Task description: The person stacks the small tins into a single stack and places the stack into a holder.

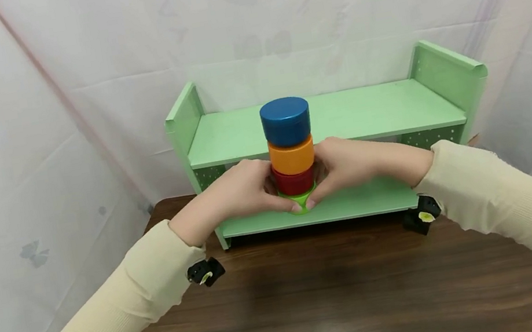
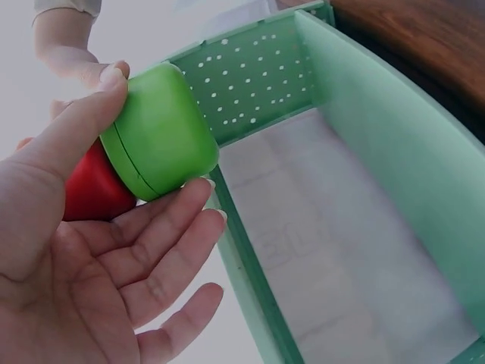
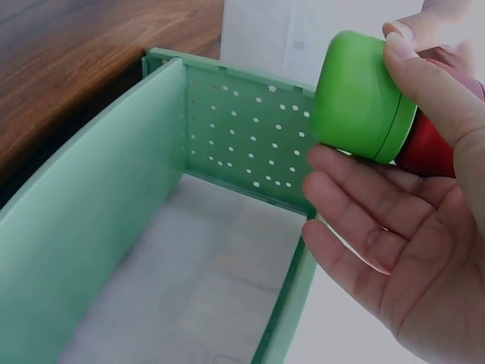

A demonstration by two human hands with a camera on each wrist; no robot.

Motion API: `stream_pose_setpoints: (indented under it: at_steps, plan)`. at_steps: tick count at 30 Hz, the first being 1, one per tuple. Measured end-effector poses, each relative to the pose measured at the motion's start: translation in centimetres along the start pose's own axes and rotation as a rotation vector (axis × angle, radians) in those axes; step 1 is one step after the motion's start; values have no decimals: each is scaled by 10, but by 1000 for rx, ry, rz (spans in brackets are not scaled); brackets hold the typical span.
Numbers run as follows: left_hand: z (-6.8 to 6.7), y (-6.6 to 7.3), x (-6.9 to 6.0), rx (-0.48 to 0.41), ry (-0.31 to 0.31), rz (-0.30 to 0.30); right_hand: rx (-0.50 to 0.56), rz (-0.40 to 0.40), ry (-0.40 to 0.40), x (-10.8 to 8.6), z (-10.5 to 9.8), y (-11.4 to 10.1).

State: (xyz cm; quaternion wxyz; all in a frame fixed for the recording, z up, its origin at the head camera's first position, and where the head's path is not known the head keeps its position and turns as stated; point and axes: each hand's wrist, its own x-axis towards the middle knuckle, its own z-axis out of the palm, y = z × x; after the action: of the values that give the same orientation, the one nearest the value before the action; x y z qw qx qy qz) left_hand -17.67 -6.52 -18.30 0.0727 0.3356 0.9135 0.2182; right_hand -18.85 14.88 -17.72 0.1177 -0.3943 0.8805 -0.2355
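Observation:
A stack of round containers stands upright between my two hands, in front of the green shelf [image 1: 239,129]. From the top it goes blue container [image 1: 286,124], orange container [image 1: 293,158], red container [image 1: 295,182] and green container [image 2: 167,125]. My left hand [image 1: 249,189] holds the stack low on its left side, thumb on the green one. Opposite it, my right hand [image 1: 350,163] grips the right side, and the two thumb tips come close together at the front. Both wrist views show the green and red containers between thumbs and fingers; blue and orange are out of sight there.
The shelf has two levels and raised side panels with white dots. It stands at the back of a dark wooden table [image 1: 319,292]. Pale curtains [image 1: 120,49] hang behind and at both sides. A black wrist device [image 1: 205,272] is on each sleeve.

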Motion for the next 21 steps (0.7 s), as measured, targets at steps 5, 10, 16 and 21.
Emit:
stream_pose_setpoints:
  at_steps: [5,10,16,21]
  plan:
    - [-9,2,6,-5,-11,27,8,5,-14,2,-10,-1]
    - [-21,3,15,-1,-17,48,4,29,3,5,-22,0]
    - [-31,3,23,18,-16,44,0,54,32,10,-31,-1]
    - [-37,2,24,12,-27,41,21,108,42,12,-33,-4]
